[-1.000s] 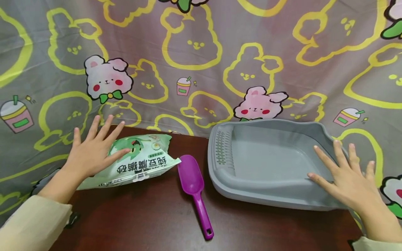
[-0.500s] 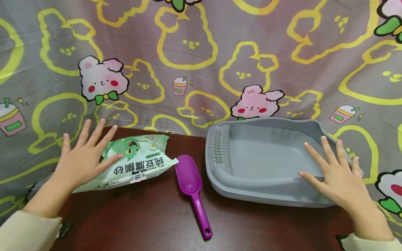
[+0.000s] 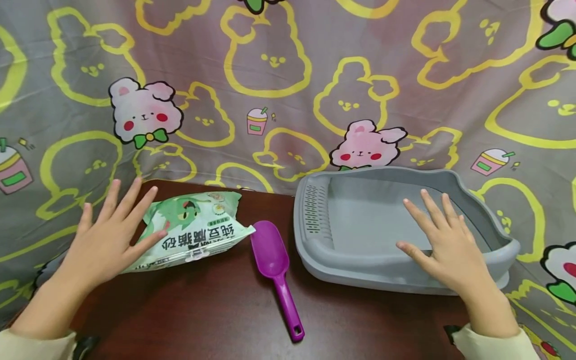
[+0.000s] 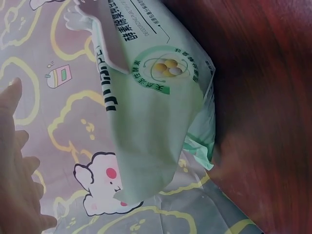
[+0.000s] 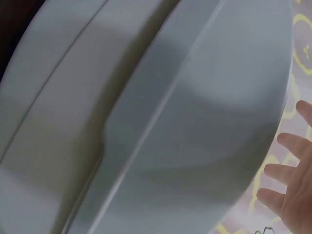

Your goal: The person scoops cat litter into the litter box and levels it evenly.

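Left wrist view: green bag [image 4: 151,102] beside left grip [image 4: 13,178], apart.

I see a purple scoop [image 3: 272,265] on the desk [image 3: 198,310], green bag [image 3: 198,225] to its left, grey tray [image 3: 360,272] to its right. The left grip [image 3: 105,240] and right grip [image 3: 450,252] flank it, fingers spread.

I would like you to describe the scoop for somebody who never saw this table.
On the dark brown table, look between the green bag and the big grey tray. There lies the scoop, its handle pointing toward the person. Unlike both neighbours, it is bright purple all over.
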The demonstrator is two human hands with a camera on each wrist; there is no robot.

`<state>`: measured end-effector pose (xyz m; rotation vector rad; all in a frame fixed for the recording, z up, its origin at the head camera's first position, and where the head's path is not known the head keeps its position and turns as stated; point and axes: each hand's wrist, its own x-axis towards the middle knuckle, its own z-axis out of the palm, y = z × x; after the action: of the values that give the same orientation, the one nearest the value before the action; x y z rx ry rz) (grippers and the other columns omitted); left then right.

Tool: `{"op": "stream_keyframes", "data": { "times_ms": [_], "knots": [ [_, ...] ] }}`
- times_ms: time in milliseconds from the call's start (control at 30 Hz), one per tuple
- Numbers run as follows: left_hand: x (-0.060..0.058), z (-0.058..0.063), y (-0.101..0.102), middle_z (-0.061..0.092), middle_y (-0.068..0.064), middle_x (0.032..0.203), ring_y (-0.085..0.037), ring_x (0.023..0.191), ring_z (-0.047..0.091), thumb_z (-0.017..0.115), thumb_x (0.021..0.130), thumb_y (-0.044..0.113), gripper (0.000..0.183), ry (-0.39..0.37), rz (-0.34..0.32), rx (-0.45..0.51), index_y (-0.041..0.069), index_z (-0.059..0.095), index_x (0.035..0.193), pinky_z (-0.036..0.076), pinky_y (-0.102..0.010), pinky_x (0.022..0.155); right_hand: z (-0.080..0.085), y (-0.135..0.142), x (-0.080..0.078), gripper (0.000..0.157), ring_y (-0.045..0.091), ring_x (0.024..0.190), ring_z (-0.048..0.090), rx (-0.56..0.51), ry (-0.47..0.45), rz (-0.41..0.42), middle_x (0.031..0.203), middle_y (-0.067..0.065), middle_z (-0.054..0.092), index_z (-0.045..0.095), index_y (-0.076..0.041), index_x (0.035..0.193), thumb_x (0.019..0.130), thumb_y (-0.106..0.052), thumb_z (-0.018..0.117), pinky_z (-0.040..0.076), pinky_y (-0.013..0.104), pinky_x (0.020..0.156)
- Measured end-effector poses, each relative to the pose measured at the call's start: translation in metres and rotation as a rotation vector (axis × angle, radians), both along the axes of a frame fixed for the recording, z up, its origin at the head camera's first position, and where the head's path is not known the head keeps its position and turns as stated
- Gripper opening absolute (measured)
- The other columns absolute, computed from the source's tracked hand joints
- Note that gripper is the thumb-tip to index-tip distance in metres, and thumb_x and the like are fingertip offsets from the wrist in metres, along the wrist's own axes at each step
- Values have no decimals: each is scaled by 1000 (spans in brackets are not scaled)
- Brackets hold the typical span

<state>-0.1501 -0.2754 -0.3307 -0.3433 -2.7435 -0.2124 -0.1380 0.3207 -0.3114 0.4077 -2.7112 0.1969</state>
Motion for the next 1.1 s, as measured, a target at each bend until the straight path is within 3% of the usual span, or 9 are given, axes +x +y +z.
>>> {"op": "stream_keyframes", "data": {
  "times_ms": [300,567,833,967,1033,1100],
  "knots": [
    [13,-5,-1,-2,6,169,-24,155,-15,63,92,53,89,13,-22,42,31,11,161,-2,-77,111,-8,-35,-12,83,41,154,9,-13,26,87,168,5,18,28,-32,158,88,-54,67,27,79,102],
    [18,-21,-4,10,-6,169,-31,156,-10,66,92,48,85,-12,-41,73,23,22,160,8,-81,107,-17,-61,-20,84,38,154,12,-14,11,146,168,2,19,28,-33,157,87,-53,68,35,75,98],
    [20,-38,-9,38,-19,156,-29,156,-7,68,93,41,71,-105,-110,173,14,40,152,-1,-77,111,-26,-92,-27,83,40,153,18,-44,7,258,167,3,21,30,-31,157,87,-58,66,41,72,97],
    [20,-45,-11,47,-21,149,-29,156,6,72,91,34,65,-130,-157,248,13,47,147,12,-78,109,-31,-110,-31,80,40,152,21,-38,17,314,167,2,22,31,-30,157,90,-65,58,51,64,89],
    [20,-49,-12,49,-21,146,-27,156,13,74,90,31,63,-118,-170,264,14,49,145,20,-71,112,-33,-119,-32,79,40,151,24,-31,31,341,166,3,25,31,-29,157,92,-70,49,55,59,83],
    [19,-54,-12,53,-20,142,-21,154,21,77,87,28,61,-74,-191,263,14,53,141,24,-48,122,-35,-127,-35,80,41,150,26,-36,42,375,164,5,28,33,-27,156,93,-74,41,56,57,85]
  ]
}}
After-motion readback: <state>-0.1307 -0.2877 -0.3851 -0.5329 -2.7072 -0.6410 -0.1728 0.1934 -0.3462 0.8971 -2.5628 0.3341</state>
